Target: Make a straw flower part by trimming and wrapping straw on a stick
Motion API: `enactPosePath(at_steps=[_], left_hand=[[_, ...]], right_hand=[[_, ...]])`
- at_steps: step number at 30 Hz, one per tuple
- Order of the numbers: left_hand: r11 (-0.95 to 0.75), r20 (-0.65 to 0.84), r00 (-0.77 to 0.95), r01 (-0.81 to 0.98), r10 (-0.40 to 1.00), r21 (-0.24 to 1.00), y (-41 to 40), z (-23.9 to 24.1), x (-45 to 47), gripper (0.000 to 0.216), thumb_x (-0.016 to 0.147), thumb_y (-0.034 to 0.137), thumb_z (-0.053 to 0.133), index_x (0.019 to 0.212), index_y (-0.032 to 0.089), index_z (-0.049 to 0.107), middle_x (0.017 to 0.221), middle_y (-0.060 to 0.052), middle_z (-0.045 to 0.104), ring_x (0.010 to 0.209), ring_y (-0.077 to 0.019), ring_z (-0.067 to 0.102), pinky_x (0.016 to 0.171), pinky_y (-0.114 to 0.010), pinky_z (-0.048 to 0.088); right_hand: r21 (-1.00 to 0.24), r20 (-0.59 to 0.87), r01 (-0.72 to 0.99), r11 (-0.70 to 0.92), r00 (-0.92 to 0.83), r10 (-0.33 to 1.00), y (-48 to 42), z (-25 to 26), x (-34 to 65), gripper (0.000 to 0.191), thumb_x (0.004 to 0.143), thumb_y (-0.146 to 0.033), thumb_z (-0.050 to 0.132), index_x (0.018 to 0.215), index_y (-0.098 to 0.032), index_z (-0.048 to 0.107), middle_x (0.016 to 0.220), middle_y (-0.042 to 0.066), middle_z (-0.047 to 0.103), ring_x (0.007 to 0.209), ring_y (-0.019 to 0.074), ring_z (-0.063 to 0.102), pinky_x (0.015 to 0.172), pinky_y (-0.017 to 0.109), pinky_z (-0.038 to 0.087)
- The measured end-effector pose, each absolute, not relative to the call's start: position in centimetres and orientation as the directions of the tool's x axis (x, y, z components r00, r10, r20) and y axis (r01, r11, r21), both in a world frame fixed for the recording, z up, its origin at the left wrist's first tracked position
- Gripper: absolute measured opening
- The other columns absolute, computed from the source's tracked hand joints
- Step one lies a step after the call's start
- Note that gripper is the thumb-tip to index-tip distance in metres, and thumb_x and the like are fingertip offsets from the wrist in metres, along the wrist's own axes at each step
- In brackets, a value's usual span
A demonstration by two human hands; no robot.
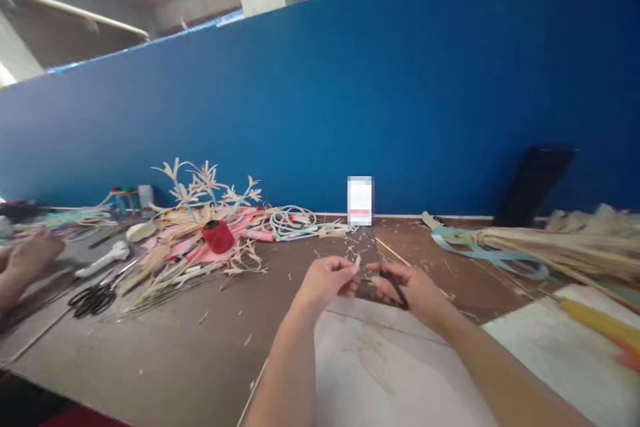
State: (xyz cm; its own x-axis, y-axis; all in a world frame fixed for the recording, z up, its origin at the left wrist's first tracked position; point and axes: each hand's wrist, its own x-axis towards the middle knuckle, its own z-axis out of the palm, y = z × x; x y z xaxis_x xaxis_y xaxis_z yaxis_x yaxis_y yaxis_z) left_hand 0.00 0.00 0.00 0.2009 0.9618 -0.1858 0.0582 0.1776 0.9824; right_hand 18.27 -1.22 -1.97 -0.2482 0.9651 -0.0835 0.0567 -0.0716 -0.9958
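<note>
Pale material point(357, 264) sits pinched in your left hand point(330, 280); your right hand point(415, 290) grips a dark tool point(397, 289) above the desk point(190, 363).

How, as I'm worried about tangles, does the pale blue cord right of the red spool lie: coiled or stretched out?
Coiled: the pale blue cord lies in overlapping loops near the blue partition. Any tangles: cannot tell.

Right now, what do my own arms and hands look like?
Your left forearm and right forearm are bare, with no sleeve, watch or bracelet in sight. Your left hand and right hand are ungloved; the fingers are too blurred to rule out a thin ring.
</note>
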Motion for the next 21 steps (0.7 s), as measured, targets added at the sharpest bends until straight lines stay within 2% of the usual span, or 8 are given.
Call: enactPosePath(at_steps=[9, 16, 21], left_hand=[[0.018, -0.022, 0.131, 0.032, 0.991, 0.999, 0.3, -0.6, -0.2, 0.031, 0.069, 0.042, 0.06, 0.078, 0.013, 0.065, 0.064, -0.001, 0.054, 0.053, -0.007, 0.045, 0.05, -0.02, 0.038], [0.015, -0.031, 0.117, 0.137, 0.993, 0.991, 0.3, -0.8, -0.3, 0.033, 0.07, 0.044, 0.058, 0.083, 0.015, 0.068, 0.059, 0.002, 0.047, 0.051, -0.0062, 0.035, 0.049, -0.02, 0.029], [-0.041, 0.019, 0.113, 0.199, 0.993, 0.979, 0.2, -0.5, -0.2, 0.03, 0.069, 0.042, 0.059, 0.078, 0.015, 0.068, 0.064, 0.0, 0.054, 0.058, -0.0082, 0.039, 0.054, -0.021, 0.03]], right_hand=[[-0.973, -0.148, 0.226, -0.056, -0.415, 0.898, -1.3, -0.9, 19.8, 0.053, 0.073, -0.041, 0.063, 0.117, -0.012, 0.057, 0.067, 0.002, 0.059, 0.061, 0.011, 0.049, 0.054, 0.023, 0.036], [-0.945, -0.205, 0.323, -0.057, -0.445, 0.872, -1.6, 0.3, 20.3, 0.051, 0.074, -0.041, 0.062, 0.117, -0.014, 0.058, 0.065, 0.002, 0.06, 0.062, 0.0112, 0.051, 0.056, 0.021, 0.04], [-0.93, -0.217, 0.365, -0.045, -0.448, 0.867, -1.5, 0.4, 20.7, 0.05, 0.073, -0.042, 0.063, 0.116, -0.015, 0.06, 0.063, 0.001, 0.057, 0.058, 0.01, 0.049, 0.056, 0.021, 0.04]])
